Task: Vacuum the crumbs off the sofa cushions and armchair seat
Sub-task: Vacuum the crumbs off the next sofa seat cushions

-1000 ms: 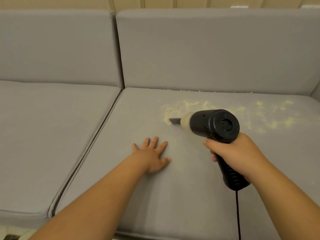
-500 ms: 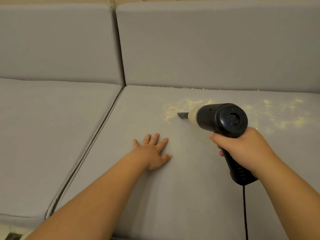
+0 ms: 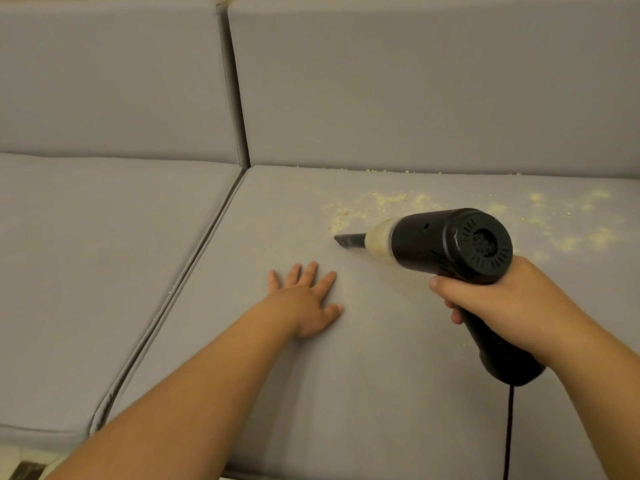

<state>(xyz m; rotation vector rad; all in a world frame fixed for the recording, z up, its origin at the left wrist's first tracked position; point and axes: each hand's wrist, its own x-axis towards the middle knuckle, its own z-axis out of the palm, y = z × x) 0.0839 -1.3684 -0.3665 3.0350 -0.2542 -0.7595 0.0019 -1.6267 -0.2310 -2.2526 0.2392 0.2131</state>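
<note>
Presently your right hand (image 3: 512,306) grips the handheld vacuum (image 3: 446,240), its nozzle at the crumbs' (image 3: 391,200) nine-o'clock edge on the right seat cushion (image 3: 346,393), while your left hand (image 3: 304,303) lies flat, fingers spread, holding nothing. Cleaning looks early; next, sweep toward three o'clock, then along the back seam.

The scene is lit dimly and evenly by warm, yellowish light, so the grey sofa cushions (image 3: 104,271) are given a beige cast. No glare is seen. Soft, faint shadows are cast beside the left hand (image 3: 304,299) and under the vacuum (image 3: 446,244). Focus is fairly sharp at the centre. Wide-angle bending is seen in the cushion seams toward the edges, where detail is softened.
</note>
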